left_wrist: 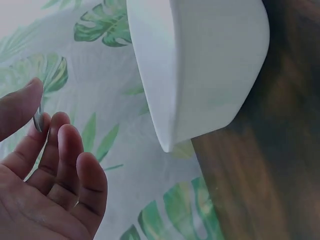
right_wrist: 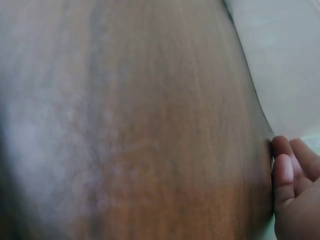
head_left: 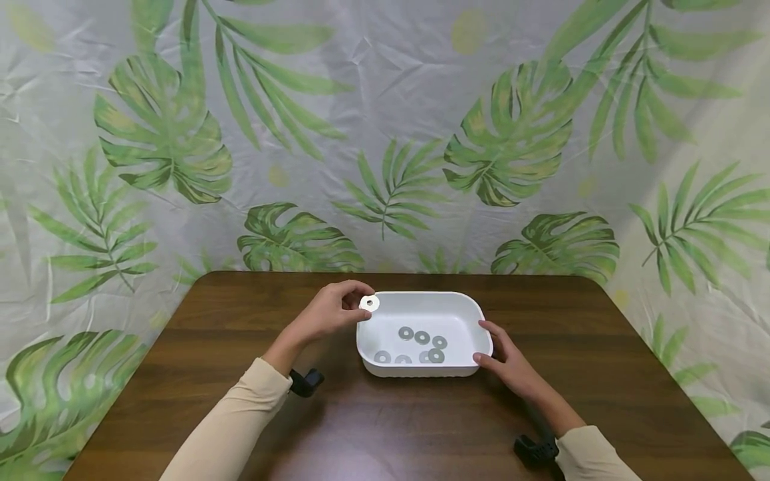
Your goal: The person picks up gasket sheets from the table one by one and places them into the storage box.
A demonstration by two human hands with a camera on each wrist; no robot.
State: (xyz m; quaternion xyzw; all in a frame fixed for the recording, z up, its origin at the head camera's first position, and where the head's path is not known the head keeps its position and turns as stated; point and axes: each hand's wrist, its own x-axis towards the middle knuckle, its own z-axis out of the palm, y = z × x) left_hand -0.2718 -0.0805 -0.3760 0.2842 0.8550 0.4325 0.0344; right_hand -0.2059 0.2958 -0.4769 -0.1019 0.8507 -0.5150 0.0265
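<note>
My left hand [head_left: 331, 309] pinches a metal washer [head_left: 369, 303] between thumb and fingers, at the back left corner of a white plastic tub [head_left: 421, 371]. In the left wrist view the washer [left_wrist: 38, 121] shows edge-on between the thumb and index finger, and the other fingers are loosely bent. Several flat grey washers [head_left: 422, 338] lie inside the tub, some by its front wall. My right hand [head_left: 511, 364] grips the tub's right end, thumb and index fingertip on the rim. In the right wrist view only part of that hand [right_wrist: 300, 195] shows.
The tub stands on a dark brown wooden table [head_left: 385, 427], towards its far edge. Behind the table hangs a pale cloth [head_left: 397, 100] printed with green leaves. Black wrist devices [head_left: 307, 383] are strapped at both wrists, near the beige sleeves [head_left: 240, 417].
</note>
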